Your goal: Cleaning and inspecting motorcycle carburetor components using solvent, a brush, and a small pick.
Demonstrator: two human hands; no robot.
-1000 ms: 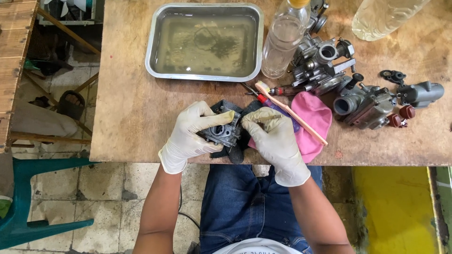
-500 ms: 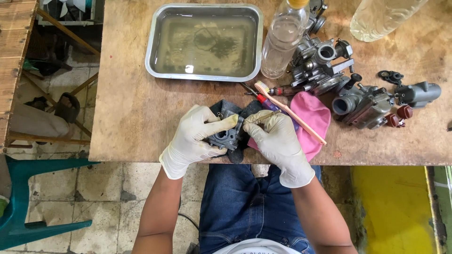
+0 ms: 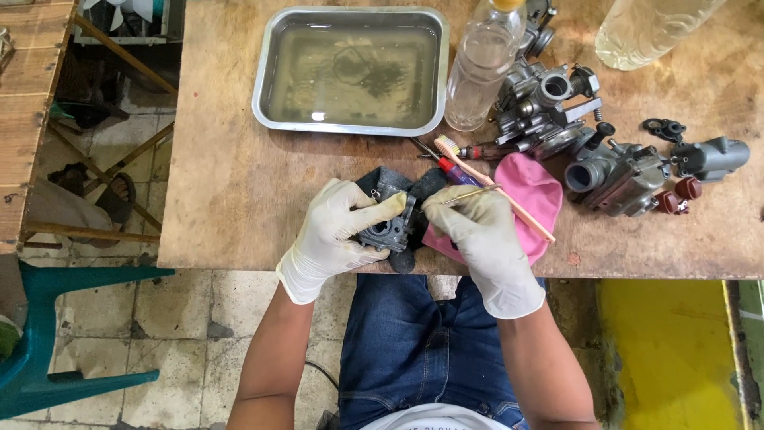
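Note:
Both my hands wear pale rubber gloves at the near edge of a wooden table [image 3: 239,191]. My left hand [image 3: 334,235] grips a dark metal carburetor body [image 3: 387,227] that rests on a dark cloth [image 3: 426,185]. My right hand [image 3: 477,235] pinches a thin metal pin or wire [image 3: 469,193], its tip pointing at the carburetor. A toothbrush [image 3: 493,183] with a tan handle lies across a pink cloth [image 3: 529,195] just past my right hand.
A steel tray [image 3: 350,68] of murky liquid sits at the back. A clear plastic bottle [image 3: 481,68], another bottle [image 3: 645,28], two grey carburetors [image 3: 545,107] [image 3: 617,175], small red caps [image 3: 676,195] and a screwdriver [image 3: 454,167] lie to the right. A teal chair [image 3: 48,350] stands at left.
Both hands and the carburetor have shifted slightly toward me and to the left. My right hand now holds the thin pin pointed at the part.

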